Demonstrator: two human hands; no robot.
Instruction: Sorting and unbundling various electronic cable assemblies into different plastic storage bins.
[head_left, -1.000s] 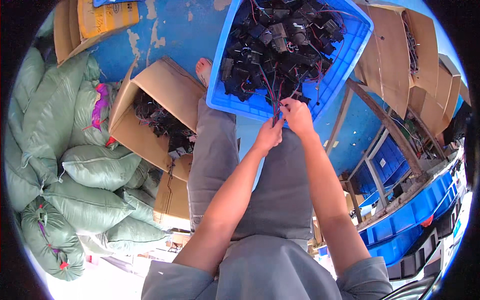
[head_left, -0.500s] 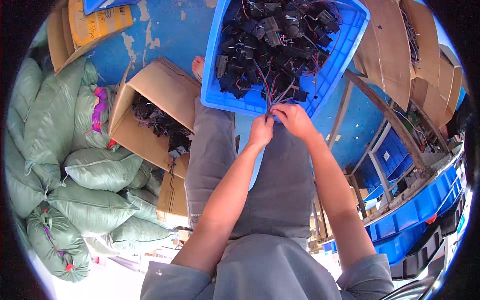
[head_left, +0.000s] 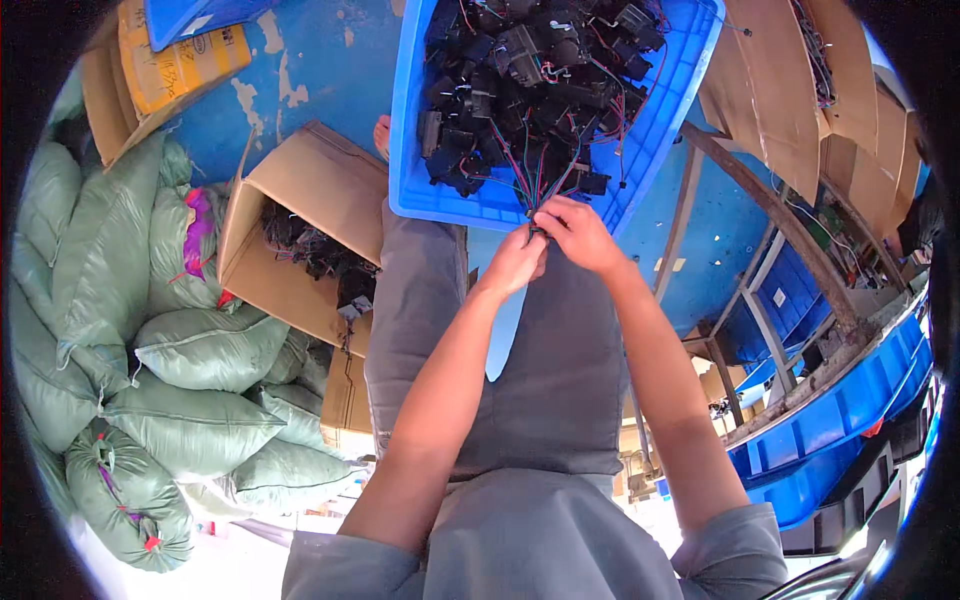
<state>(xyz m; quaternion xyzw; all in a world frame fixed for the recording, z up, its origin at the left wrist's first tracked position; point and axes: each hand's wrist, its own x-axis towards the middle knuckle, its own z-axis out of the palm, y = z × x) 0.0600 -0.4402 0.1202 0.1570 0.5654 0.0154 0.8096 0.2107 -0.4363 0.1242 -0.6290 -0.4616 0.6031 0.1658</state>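
A blue plastic crate (head_left: 430, 205) in front of me holds a heap of small black plastic parts (head_left: 525, 60) with thin wires. Several red, dark and pale wires (head_left: 537, 185) run from the heap to its near rim and come together in a bundle. My left hand (head_left: 515, 260) is closed around the lower end of that bundle. Just right of it, my right hand (head_left: 582, 235) pinches the same wires, thumb and fingers touching near my left fingertips. The wire ends are partly hidden by my fingers.
Left of my legs, a tilted cardboard box (head_left: 310, 185) holds more dark wired parts. Stuffed pale green sacks (head_left: 190, 425) pile up farther left. On the right stand a metal frame (head_left: 775, 225), cardboard sheets (head_left: 765, 100) and blue bins (head_left: 830, 415).
The view has shifted slightly. My right fingers have closed in on the wire bundle beside the left hand, and my left hand has turned a little lower around it.
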